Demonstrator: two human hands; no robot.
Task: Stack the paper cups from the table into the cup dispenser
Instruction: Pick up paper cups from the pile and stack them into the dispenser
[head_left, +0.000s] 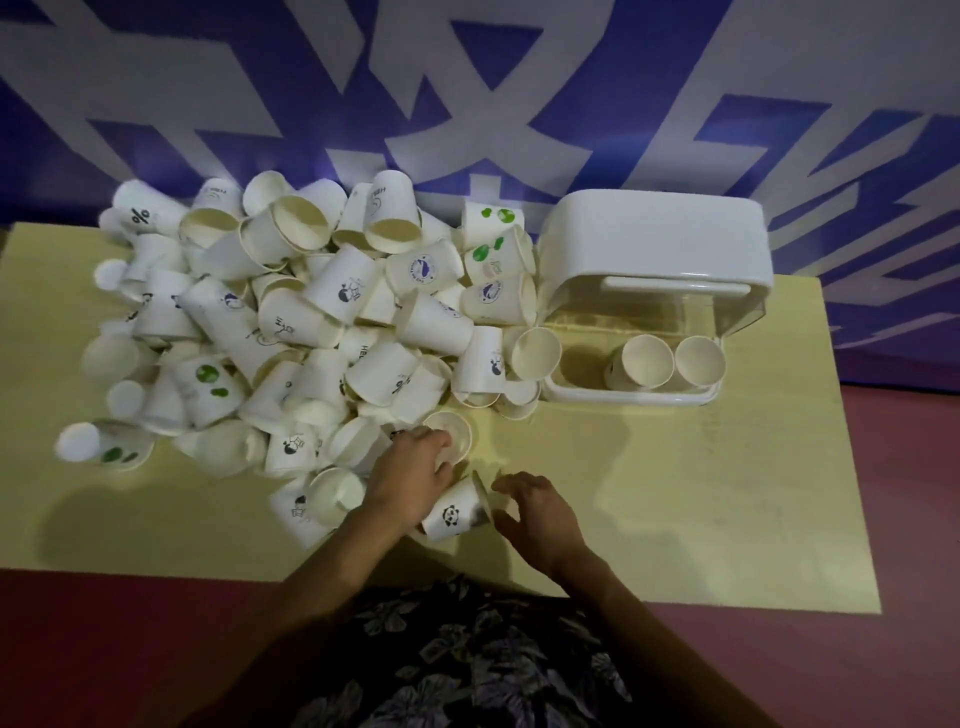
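Note:
A big heap of white paper cups (291, 322) covers the left half of the yellow table (675, 493). The white cup dispenser (654, 244) stands at the right with its lid up; two cups (670, 364) stand inside its tray. My left hand (410, 478) grips an upright cup (452, 434) at the heap's near edge. A cup with a panda print (457, 512) lies on its side between my hands. My right hand (540, 514) hovers just right of its rim with fingers spread and holds nothing.
A single cup (535, 353) leans against the dispenser's left side. A blue and white patterned wall (467, 93) rises behind the table. The floor (909, 519) around the table is reddish. My patterned clothing (467, 665) is at the near edge.

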